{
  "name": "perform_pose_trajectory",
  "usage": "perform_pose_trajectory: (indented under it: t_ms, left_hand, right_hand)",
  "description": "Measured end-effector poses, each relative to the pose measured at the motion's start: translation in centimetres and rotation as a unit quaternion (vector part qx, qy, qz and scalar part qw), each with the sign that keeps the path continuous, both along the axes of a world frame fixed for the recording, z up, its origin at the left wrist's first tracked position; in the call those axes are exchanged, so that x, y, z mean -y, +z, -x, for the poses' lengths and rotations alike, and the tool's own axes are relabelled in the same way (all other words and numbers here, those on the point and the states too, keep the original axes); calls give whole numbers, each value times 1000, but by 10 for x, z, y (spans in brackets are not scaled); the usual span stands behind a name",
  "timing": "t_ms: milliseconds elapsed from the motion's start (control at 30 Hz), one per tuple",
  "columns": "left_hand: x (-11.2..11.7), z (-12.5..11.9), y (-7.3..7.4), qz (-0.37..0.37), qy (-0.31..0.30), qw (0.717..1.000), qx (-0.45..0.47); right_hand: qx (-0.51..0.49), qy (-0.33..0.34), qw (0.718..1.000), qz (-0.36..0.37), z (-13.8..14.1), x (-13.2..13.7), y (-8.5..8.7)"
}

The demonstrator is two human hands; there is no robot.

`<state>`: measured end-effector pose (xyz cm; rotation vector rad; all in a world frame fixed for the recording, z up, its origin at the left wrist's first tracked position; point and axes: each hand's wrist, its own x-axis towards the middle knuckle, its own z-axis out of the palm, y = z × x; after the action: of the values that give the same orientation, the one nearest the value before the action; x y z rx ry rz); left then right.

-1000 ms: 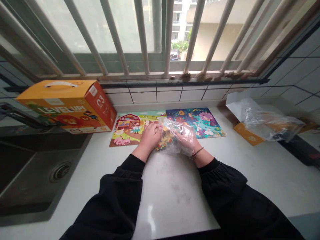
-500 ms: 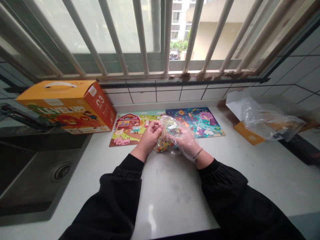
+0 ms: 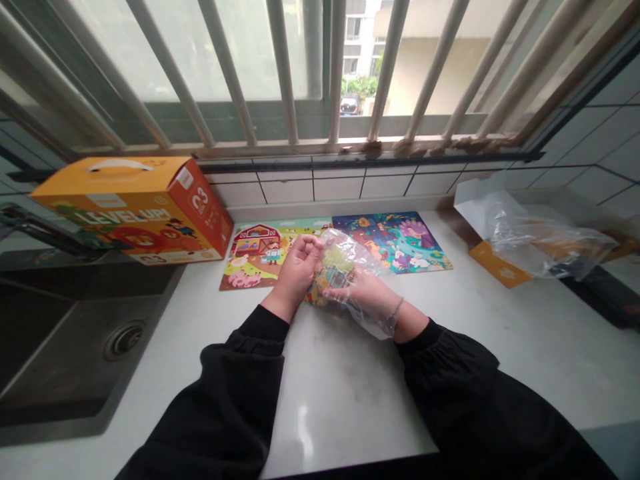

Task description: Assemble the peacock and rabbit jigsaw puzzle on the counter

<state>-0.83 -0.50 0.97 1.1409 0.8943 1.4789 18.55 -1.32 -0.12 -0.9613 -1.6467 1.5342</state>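
A clear plastic bag with small, many-coloured pieces, which look like puzzle pieces, is held above the counter between my hands. My left hand is closed, its fingers pinching the bag's left side. My right hand is inside the bag, whose loose film reaches back over the wrist. Its thumb and fingers curl round the pieces; some fingertips are hidden. Just behind my hands lie two flat picture boards: a farm scene at left and a dark blue forest scene at right.
An orange carton with a white handle stands at left, beside a dark sink and faucet. At right an opened box lies with crumpled clear plastic on it. A barred window is behind the counter.
My right hand has pushed deeper into the bag, and its thumb has moved left and down over the pieces. The bag's loose end now hangs lower at the wrist. My left hand keeps its hold.
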Motion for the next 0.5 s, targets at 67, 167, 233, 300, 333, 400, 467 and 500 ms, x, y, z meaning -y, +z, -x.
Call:
perform_pose_trajectory:
  t_ms: [67, 167, 233, 300, 333, 400, 467, 500]
  left_hand:
    - [-1, 0, 4, 2, 0, 1000, 6]
    - [-3, 4, 11, 5, -2, 1000, 22]
    - [-5, 11, 13, 26, -3, 999, 34]
    - [-7, 19, 14, 60, -10, 998, 35]
    - [-7, 23, 13, 75, -18, 997, 28]
    - [-7, 26, 9, 88, -43, 995, 6]
    - [-7, 25, 5, 86, -67, 994, -14]
    - [-6, 22, 3, 83, -73, 994, -21]
  right_hand:
    - [10, -19, 999, 29, 4, 2, 3]
    - [-53, -30, 996, 71, 5, 5, 12]
    - [-113, -39, 990, 71, 3, 5, 19]
    - [-158, -71, 983, 64, 1, 5, 22]
    - [-177, -93, 978, 63, 1, 4, 23]
    - [-215, -128, 965, 76, 2, 2, 21]
    - [-247, -130, 956, 94, 5, 2, 19]
    - [-259, -121, 953, 100, 6, 2, 18]
